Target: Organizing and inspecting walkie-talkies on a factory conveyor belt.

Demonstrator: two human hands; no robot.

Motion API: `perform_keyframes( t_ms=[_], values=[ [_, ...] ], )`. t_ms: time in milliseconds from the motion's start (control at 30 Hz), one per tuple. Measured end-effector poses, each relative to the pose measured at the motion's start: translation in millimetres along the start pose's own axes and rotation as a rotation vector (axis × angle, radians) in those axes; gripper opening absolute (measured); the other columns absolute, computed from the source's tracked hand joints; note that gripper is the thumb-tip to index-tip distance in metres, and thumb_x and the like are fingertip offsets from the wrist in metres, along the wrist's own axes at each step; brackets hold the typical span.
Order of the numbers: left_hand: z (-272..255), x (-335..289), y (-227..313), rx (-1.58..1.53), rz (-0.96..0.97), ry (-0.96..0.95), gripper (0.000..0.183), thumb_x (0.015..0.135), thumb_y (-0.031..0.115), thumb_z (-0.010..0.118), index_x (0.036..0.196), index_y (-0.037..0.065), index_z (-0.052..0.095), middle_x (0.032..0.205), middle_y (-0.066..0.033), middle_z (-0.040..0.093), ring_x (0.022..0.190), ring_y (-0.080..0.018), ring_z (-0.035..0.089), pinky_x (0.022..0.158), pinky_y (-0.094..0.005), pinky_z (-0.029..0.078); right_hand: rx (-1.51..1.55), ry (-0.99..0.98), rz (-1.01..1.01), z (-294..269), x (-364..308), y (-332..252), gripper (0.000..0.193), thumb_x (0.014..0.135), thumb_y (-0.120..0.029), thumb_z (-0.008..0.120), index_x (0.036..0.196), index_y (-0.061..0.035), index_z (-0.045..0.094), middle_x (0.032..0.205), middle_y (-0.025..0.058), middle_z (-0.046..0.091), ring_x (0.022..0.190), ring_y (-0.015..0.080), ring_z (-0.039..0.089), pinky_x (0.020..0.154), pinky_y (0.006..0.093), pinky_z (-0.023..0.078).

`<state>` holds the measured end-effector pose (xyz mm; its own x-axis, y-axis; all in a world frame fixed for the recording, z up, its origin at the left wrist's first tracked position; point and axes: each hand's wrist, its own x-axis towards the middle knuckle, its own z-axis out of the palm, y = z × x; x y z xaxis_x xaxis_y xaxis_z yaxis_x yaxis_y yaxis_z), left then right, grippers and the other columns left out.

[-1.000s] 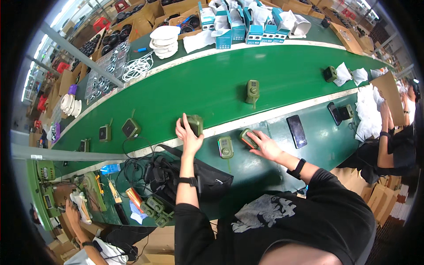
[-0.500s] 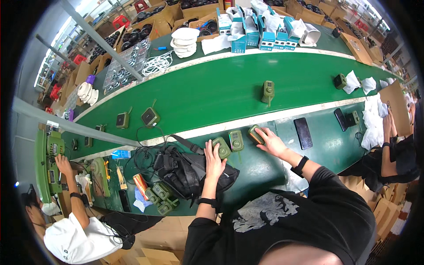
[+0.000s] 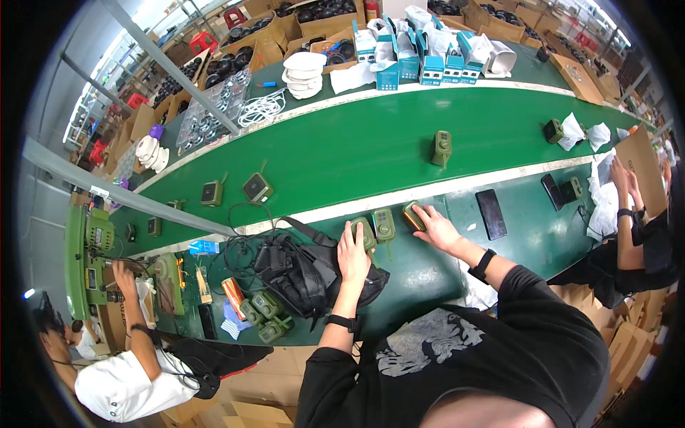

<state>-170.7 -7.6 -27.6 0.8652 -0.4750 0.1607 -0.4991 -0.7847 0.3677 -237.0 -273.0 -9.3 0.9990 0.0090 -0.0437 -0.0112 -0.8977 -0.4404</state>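
My left hand (image 3: 354, 258) has its fingers over the front of a small olive-green portable speaker (image 3: 367, 234), covering much of it. A second olive-green speaker (image 3: 384, 225) stands just to its right, a round dial on its face and a strap hanging below; neither hand holds it. Farther right, the fingers and thumb of my right hand (image 3: 436, 227) close around a third speaker (image 3: 412, 216), which shows an orange-lit side. All three are in a row near the white edge of the green worktable (image 3: 421, 277).
A black bag (image 3: 296, 269) with cables lies left of my left hand, beside more green speakers (image 3: 265, 307). A black phone (image 3: 491, 214) is to the right. Beyond runs a green belt (image 3: 321, 157) carrying spaced speakers. Co-workers sit on both sides, one at a green machine (image 3: 91, 257).
My left hand has slid up over its speaker, hiding more of it. My right hand keeps its grip. The left co-worker's hand has lowered, and belt speakers appear slightly farther right.
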Motion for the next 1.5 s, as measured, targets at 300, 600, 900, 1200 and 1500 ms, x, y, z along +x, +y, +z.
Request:
perform_keyframes(
  t_ms=[300,600,900,1200,1500],
  values=[
    [-0.9,-0.7,3.0,-0.017,-0.013,-0.009,0.085,0.071,0.015,0.08,0.146,0.009,0.04,0.151,-0.0198,0.034,0.126,-0.0376,0.048,0.102,-0.0451,0.044,0.001,0.008,0.011,1.5,-0.7,0.0,0.078,0.084,-0.027,0.074,0.147,-0.0082,0.031,0.132,0.0239,0.047,0.11,0.042,0.058,0.088,0.0451,0.055],
    [-0.4,-2.1,2.2,-0.046,-0.022,-0.008,0.084,0.072,0.014,0.078,0.146,0.008,0.039,0.152,-0.0207,0.033,0.126,-0.0384,0.048,0.101,-0.0459,0.045,-0.018,0.001,0.015,2.3,0.0,0.3,0.078,0.085,-0.03,0.073,0.147,-0.0086,0.032,0.132,0.0236,0.047,0.111,0.0411,0.058,0.086,0.0442,0.056],
    [-1.5,-1.5,2.2,-0.045,-0.021,-0.012,0.086,0.072,0.014,0.079,0.147,0.009,0.038,0.151,-0.0208,0.033,0.124,-0.0391,0.049,0.1,-0.0465,0.045,-0.013,0.011,0.015,0.4,-0.2,-1.1,0.078,0.083,-0.03,0.073,0.147,-0.0088,0.033,0.131,0.0225,0.048,0.11,0.0401,0.059,0.086,0.043,0.056],
    [-1.1,-0.7,3.1,-0.067,-0.033,-0.026,0.087,0.071,0.013,0.08,0.148,0.01,0.038,0.152,-0.0204,0.032,0.124,-0.0389,0.05,0.1,-0.0464,0.045,-0.013,0.027,0.027,-2.8,-1.3,-3.4,0.076,0.082,-0.028,0.073,0.146,-0.0094,0.035,0.129,0.0213,0.05,0.109,0.0397,0.059,0.086,0.0432,0.056],
    [-1.2,-1.9,0.5,-0.081,-0.058,-0.039,0.09,0.07,0.013,0.082,0.148,0.011,0.036,0.153,-0.0188,0.03,0.129,-0.0391,0.047,0.104,-0.0469,0.043,0.055,0.029,-0.028,-17.4,35.3,11.9,0.068,0.077,-0.023,0.072,0.14,-0.0132,0.047,0.122,0.02,0.055,0.106,0.0395,0.061,0.088,0.0459,0.055]
  ],
)
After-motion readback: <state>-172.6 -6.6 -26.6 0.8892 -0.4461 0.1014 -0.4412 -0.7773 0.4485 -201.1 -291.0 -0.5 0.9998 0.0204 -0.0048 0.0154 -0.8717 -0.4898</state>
